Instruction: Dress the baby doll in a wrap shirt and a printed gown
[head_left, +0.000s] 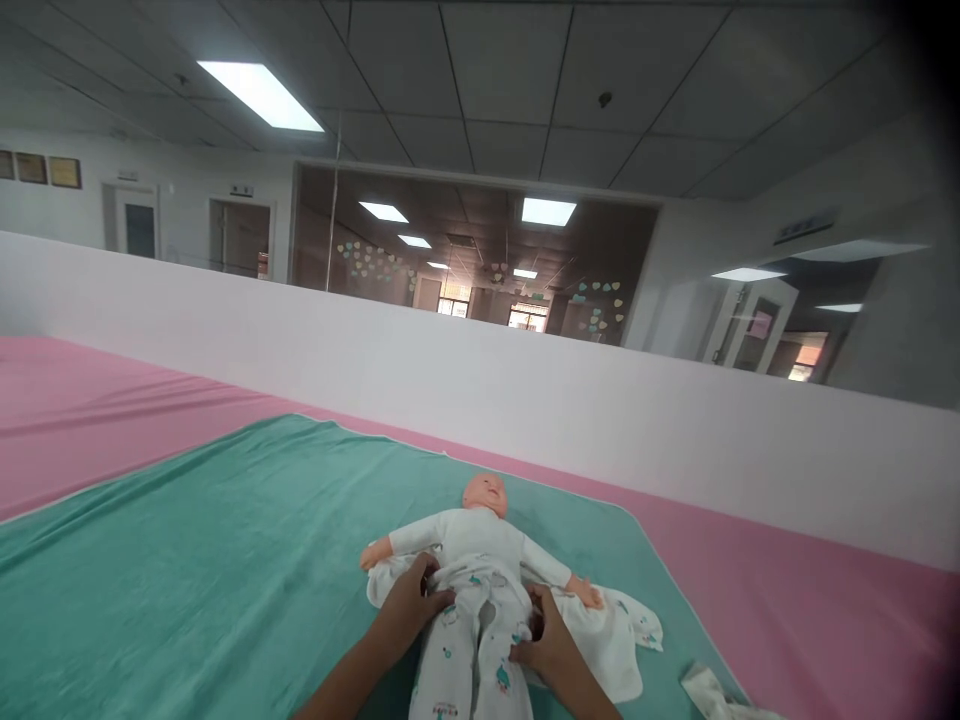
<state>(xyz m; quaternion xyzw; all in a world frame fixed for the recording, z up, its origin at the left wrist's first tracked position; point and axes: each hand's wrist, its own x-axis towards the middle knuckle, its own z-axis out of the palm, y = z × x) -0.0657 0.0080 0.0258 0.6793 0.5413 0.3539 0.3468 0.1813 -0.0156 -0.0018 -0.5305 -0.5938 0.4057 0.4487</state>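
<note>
A baby doll (486, 538) lies on its back with its arms spread, in a white long-sleeved top. White trousers (446, 655) with small green and coloured prints cover its legs up to the waist. My left hand (409, 605) grips the trousers near the waistband on the left, thumb on top of the cloth. At the other side my right hand (551, 645) has its fingers curled on the trousers by the hip. Under and beside the doll is a spread white printed garment (607, 655), partly hidden by the doll and my right hand.
The doll lies on a green sheet (187, 560) over a pink surface (750, 590). A crumpled white cloth (709, 692) is at the lower right. Behind stands a low white wall (450, 370), with a large mirror or window (480, 260) above it.
</note>
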